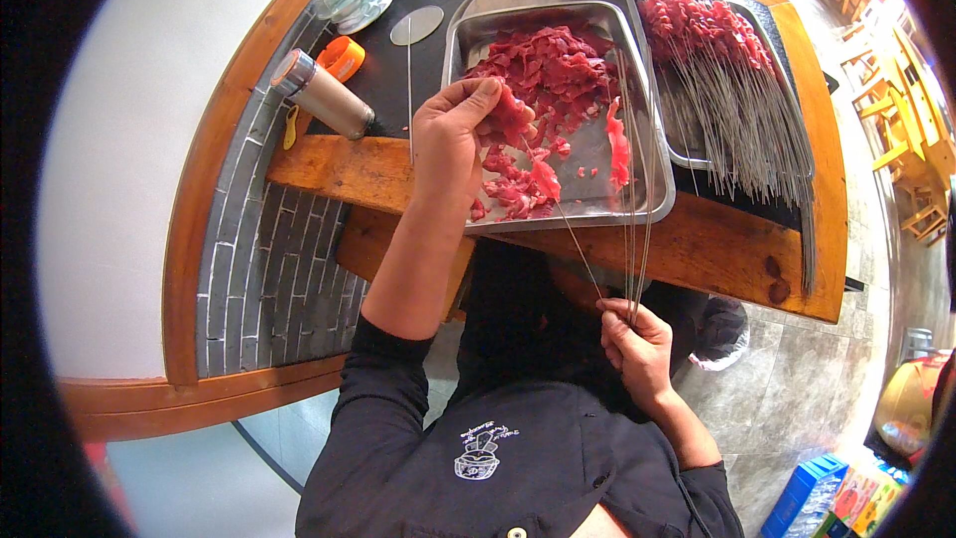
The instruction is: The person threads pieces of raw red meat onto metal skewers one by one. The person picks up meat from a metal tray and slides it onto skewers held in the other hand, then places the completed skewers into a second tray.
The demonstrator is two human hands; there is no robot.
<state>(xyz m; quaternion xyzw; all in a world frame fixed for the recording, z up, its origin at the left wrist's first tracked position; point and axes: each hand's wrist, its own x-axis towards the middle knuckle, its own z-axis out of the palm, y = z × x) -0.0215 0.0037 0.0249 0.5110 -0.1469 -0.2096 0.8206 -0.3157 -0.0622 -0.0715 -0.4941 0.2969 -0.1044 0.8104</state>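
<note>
My left hand [459, 116] pinches a piece of raw red meat [510, 118] above a steel tray [657, 202]. A thin metal skewer [576, 240] runs from that meat down to my right hand [635, 344], with another meat piece [546, 179] along its shaft. Several bare skewers [631, 239] are also gripped in my right hand, just in front of the table edge, their upper ends fanning over the tray. Sliced raw meat [553, 71] is heaped in the tray's far part. Smaller scraps [515, 194] lie near its front left, and one long strip [618, 146] at the right.
At right, a second steel tray [676, 90] carries many loaded skewers [702, 26], handles towards me. A tumbler [325, 96], an orange ashtray [341, 57], a round lid [416, 25], one lone skewer [410, 90] and glassware [355, 0] occupy the left side. The wooden table edge [717, 254] runs in front.
</note>
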